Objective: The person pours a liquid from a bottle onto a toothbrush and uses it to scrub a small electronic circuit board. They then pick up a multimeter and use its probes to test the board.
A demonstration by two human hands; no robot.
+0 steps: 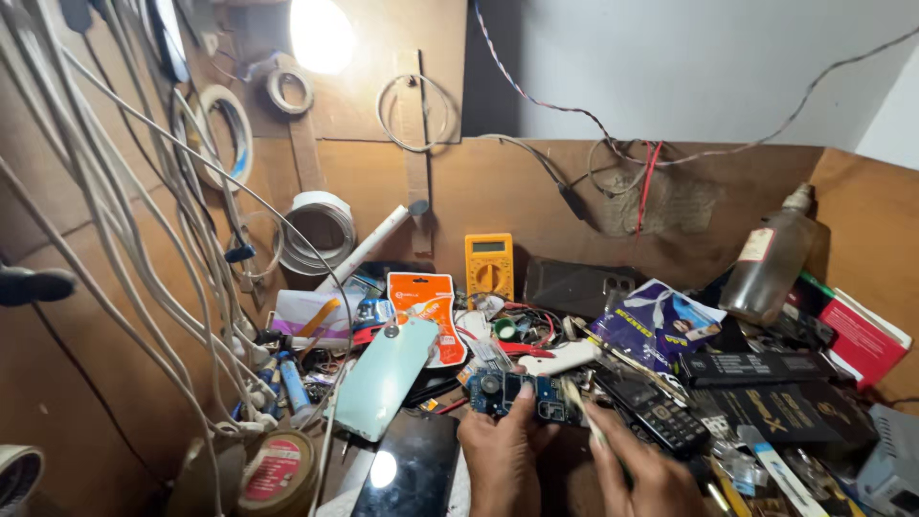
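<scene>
Your left hand [500, 450] pinches the blue circuit board [522, 393] by its near edge, thumb and fingers closed on it; the board sits low over the desk [565, 469], centre front. Your right hand [646, 474] is closed on a thin pale tool [579, 407], its tip just at the board's right end.

Containers: a clear plastic bottle [771, 258] stands tilted at far right, nozzle cap, red-edged label; contents cannot be told. A round tin [278, 474] with a red and white lid sits at front left, shut. An orange blister pack [426, 316] leans behind a mint phone back [383, 378], which is smooth, rounded at the corners and propped at an angle. A glossy purple pouch [656, 325] lies right of centre, crumpled.

Other textures: a yellow multimeter [489, 263] stands upright against the brown board wall. A black keypad phone [651, 412] lies just right of the board. A glossy black screen [412, 469] lies flat by your left wrist. White cables [144, 239] hang in a bundle at left.
</scene>
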